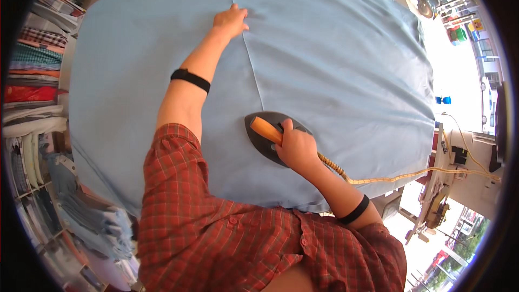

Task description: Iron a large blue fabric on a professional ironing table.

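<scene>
Light blue cloth (335, 65): spread flat over the whole work surface, under both hands. It is the largest item in view. It extends away from the right-hand grip on all sides and hangs slightly over the near edge, below that grip.
Seam line (251, 59): a straight fold or seam running from the far edge of the cloth toward the person. It passes just beside the left hand and ends near the tip of the iron.
Folded fabric stacks (32, 70): shelved piles in checks, red, white and pale blue, well apart from both hands, off the left edge of the cloth.
Iron (266, 139): dark grey soleplate body with an orange handle. It rests flat on the cloth, tip pointing to the upper left, directly under the right hand.
Braided cord (389, 177): yellowish, leaves the rear of the iron behind the grip and runs right, off the cloth.
Right hand (296, 148): clenched around the rear part of the orange handle, grasping the iron. The front of the handle shows ahead of the fingers.
Left hand (231, 20): released, holding nothing. Palm down, fingers pressed flat on the cloth just beside the seam line, well ahead of the iron.
Wristbands (190, 80): one black band on each forearm.
</scene>
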Available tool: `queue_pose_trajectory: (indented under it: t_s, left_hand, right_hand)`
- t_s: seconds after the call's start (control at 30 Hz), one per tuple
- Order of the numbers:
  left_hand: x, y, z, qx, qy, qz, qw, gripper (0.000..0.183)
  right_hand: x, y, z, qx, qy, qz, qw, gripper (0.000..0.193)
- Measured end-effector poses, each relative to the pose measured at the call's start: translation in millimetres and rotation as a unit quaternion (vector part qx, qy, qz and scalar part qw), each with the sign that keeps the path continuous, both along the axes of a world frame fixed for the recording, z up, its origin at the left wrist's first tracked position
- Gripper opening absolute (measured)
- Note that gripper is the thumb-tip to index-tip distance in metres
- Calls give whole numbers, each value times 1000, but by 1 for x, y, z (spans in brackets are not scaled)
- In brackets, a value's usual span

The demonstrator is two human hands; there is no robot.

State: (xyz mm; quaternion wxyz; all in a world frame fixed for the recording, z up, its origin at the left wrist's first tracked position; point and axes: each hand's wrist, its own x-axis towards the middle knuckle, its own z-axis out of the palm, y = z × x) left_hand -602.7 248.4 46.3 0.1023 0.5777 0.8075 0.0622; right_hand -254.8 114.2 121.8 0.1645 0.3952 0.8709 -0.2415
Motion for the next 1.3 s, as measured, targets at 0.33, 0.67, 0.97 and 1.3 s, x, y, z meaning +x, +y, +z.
queue_pose_trajectory:
  t_s: [0.33, 0.67, 0.97, 1.3]
  left_hand:
    - [9, 13, -6, 216, 5, 13, 976, 9]
    - [-9, -23, -26, 303, -419, 70, 853, 52]
    - [138, -221, -6, 126, -60, 4, 990, 59]
    - [149, -301, -32, 151, -69, 81, 983, 62]
  right_hand:
    - [-18, 12, -1, -14, -27, -29, 999, 49]
    - [-109, 62, -18, 1, 29, -102, 994, 29]
    - [-206, 176, -19, 11, 92, -133, 987, 28]
    - [-148, 88, 1, -82, -37, -3, 996, 19]
